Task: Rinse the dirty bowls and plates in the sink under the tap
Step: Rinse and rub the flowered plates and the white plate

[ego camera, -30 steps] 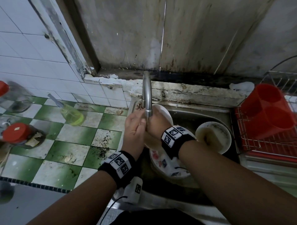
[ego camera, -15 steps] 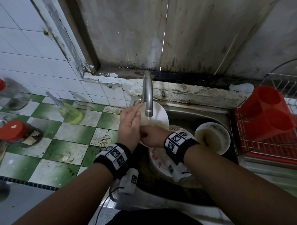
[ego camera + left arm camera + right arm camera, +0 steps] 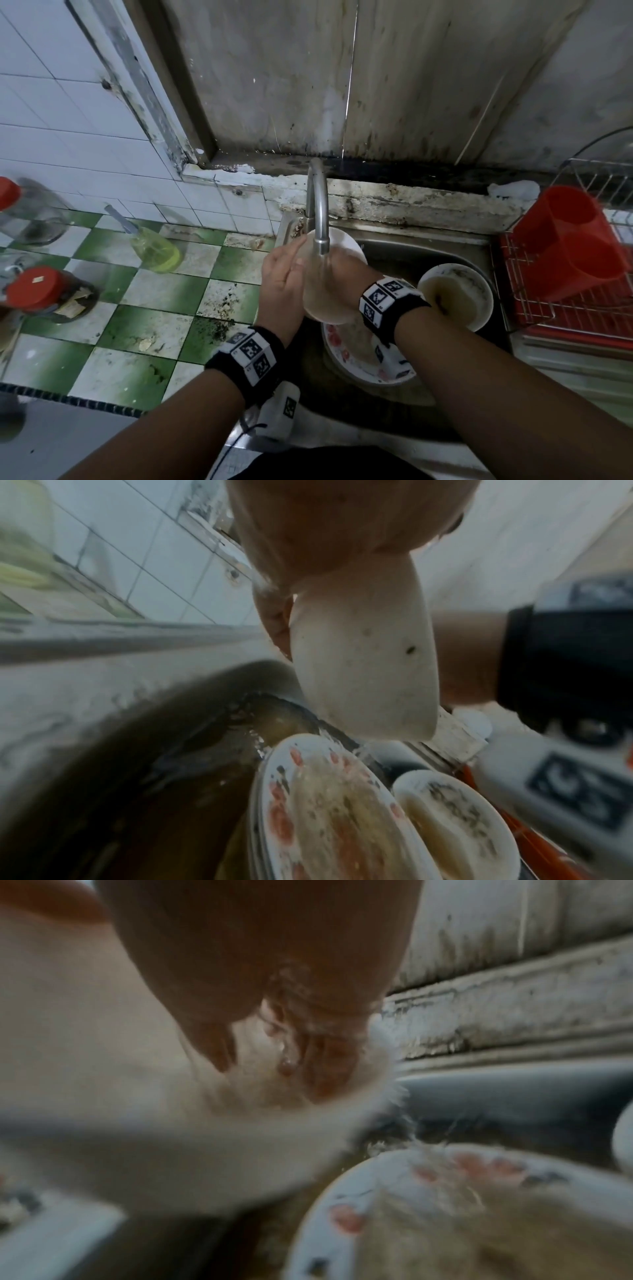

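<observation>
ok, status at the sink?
Left hand steadies white bowl under tap; right hand rubs inside. Floral plate, dirty bowl waiting. Nothing blocking.

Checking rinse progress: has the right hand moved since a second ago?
Yes. The right hand dipped toward the patterned plate, then returned up beneath the tap.

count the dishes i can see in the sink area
3: a white bowl held under the tap by both hands, a patterned plate lying in the sink below it, and a dirty bowl at the right. Others may lie hidden.
</observation>
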